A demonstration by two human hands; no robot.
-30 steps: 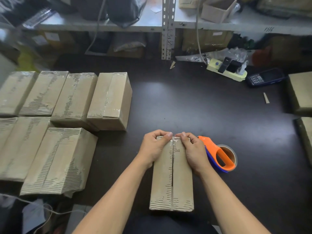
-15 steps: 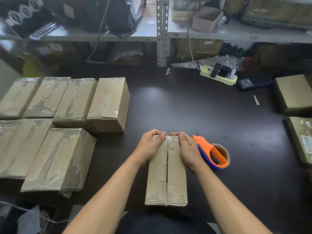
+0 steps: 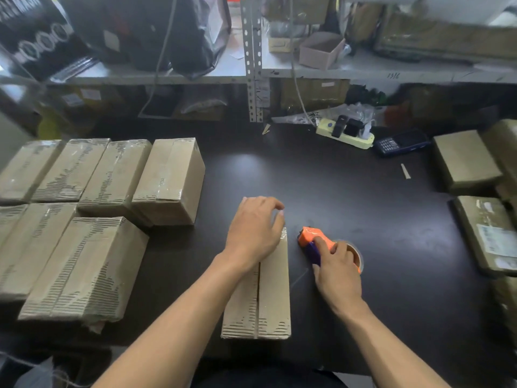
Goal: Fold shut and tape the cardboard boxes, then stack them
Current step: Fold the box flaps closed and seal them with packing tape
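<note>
Box sits long-ways right in front of the person, near edge of the dark table, flaps folded shut w/ the centre seam running away from the camera; only a bit of shiny tape shows at the far end, seam itself looks bare. Left hand lies over the far end, palm down, fingers loosely curled past the edge and gripping nothing I can make out – looks like it's there to pin the flaps flat & keep the box from sliding. Right hand is on the orange tape dispenser just beside the box's right side, fingers curling round the handle; whether it's a full grip yet, can't tell for sure. Dispenser parked right there so the reach is short, I'd say. Likely next: run tape down that seam. To the left, finished taped boxes laid side by side in rows, not stacked yet. More parcels at the right edge, power strip and handheld device at the back
</note>
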